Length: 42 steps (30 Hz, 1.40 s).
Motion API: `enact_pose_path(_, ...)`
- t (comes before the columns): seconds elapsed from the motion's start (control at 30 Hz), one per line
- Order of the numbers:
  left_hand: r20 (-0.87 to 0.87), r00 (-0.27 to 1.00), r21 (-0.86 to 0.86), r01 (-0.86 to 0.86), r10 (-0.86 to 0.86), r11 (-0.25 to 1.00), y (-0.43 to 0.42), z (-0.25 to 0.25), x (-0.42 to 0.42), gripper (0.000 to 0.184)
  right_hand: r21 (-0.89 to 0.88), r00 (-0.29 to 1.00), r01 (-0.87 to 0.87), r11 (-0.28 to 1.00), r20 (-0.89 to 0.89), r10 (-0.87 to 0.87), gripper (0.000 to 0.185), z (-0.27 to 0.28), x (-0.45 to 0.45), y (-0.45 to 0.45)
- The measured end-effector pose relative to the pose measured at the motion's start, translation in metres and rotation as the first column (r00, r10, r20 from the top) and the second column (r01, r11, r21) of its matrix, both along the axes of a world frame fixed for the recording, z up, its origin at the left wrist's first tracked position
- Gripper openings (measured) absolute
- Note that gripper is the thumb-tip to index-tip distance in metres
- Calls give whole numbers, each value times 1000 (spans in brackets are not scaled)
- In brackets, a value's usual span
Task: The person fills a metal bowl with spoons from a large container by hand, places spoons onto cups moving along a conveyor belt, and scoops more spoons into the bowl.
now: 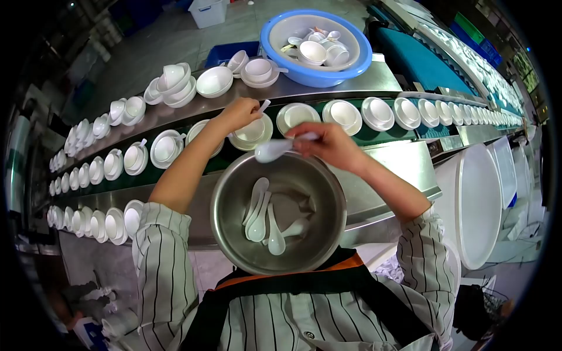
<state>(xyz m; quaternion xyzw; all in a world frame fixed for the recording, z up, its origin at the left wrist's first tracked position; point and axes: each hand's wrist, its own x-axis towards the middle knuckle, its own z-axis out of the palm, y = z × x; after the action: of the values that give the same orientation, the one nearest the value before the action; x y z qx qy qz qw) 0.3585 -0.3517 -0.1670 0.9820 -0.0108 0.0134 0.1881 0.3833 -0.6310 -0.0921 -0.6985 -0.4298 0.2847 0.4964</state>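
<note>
My left hand (pixel 241 114) reaches over the green belt, fingers pinched on a white spoon (pixel 264 106). Only a short handle end shows past the fingertips; the rest is hidden. Just below it a white bowl (pixel 250 132) sits on a saucer. Above the rim of a steel basin (pixel 220 231), my right hand (pixel 331 145) grips a second white spoon (pixel 273 151), its bowl end pointing left. Several white spoons (pixel 257 225) lie inside the basin, which stands against my front.
Rows of stacked bowls and saucers (pixel 343 115) line the green belt (pixel 319 108) on both sides. More dishes (pixel 215 81) stand on the steel ledge behind. A blue tub (pixel 269 50) holds mixed crockery. White bins (pixel 468 205) stand at right.
</note>
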Motion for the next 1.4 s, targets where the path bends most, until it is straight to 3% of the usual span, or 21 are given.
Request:
enact_pose_path(0.03,108,994,18,-9,7,1000,4,-1,-7,21,20,985,91,996,142,-92,21,3,14,6)
enact_pose_path(0.1,207,978,-5,-13,13,1000,0,2,-18,22,286,829,181,941,471,-303,19,-16,50,24)
enact_pose_path(0.2,183,983,-126,10,13,992,-33,54,-39,20,261,626,187,947,711,-320,16,-45,90,50)
enact_pose_path(0.23,156,988,-177,22,6,984,-45,63,-49,19,164,618,233,959,736,-276,14,-56,93,58)
enact_pose_path(0.33,-39,992,-76,115,-118,991,-83,86,-95,17,-49,691,28,998,722,16,20,-94,104,74)
enact_pose_path(0.4,-288,935,41,226,-205,973,-95,84,-123,15,104,493,-28,994,866,-76,22,-99,99,76)
enact_pose_path(0.43,-317,918,51,267,-238,962,-96,75,-135,13,174,388,-73,982,912,-133,24,-87,89,77)
enact_pose_path(0.47,-344,899,61,309,-270,949,-94,64,-146,12,196,420,-78,977,896,-146,24,-76,78,76)
enact_pose_path(0.57,-289,869,41,430,-401,902,-95,68,-166,4,-138,565,-182,974,796,218,22,-11,16,52)
enact_pose_path(0.63,-225,851,18,491,-475,871,-95,71,-174,3,-415,559,-434,800,572,600,18,5,-25,30)
enact_pose_path(0.7,-283,868,47,438,-408,898,-98,67,-173,10,-674,436,-519,526,321,841,19,2,-56,16)
enact_pose_path(0.77,-357,883,45,342,-304,939,-105,61,-167,17,-596,303,-573,563,484,821,12,-30,-80,1)
enact_pose_path(0.87,-419,870,47,308,-262,950,-120,40,-158,29,-553,297,-571,607,550,781,11,-48,-103,-5)
enact_pose_path(0.97,-421,860,29,330,-289,943,-130,40,-150,33,-718,147,-534,446,440,886,14,-28,-104,-4)
enact_pose_path(1.07,-481,817,-140,287,-318,948,-131,31,-151,28,-759,77,-598,258,266,961,14,0,-95,-6)
enact_pose_path(1.23,-564,773,-284,147,-290,947,-129,39,-153,22,-509,452,-707,491,209,867,21,66,-52,-5)
enact_pose_path(1.27,-354,821,-413,294,-449,862,-113,35,-157,24,-409,549,-688,599,247,799,23,71,-34,2)
enact_pose_path(1.3,-368,836,-451,223,-408,864,-110,38,-152,25,-300,640,-653,696,273,718,25,74,-16,12)
enact_pose_path(1.33,-385,846,-487,153,-368,860,-108,44,-146,26,-76,831,-529,845,157,534,21,59,-1,26)
enact_pose_path(1.37,-403,853,-521,83,-330,850,-105,53,-142,27,118,944,-326,938,-19,330,17,34,13,43)
enact_pose_path(1.4,-314,902,-630,36,-297,775,-100,62,-139,26,186,982,-155,970,-80,172,13,14,29,64)
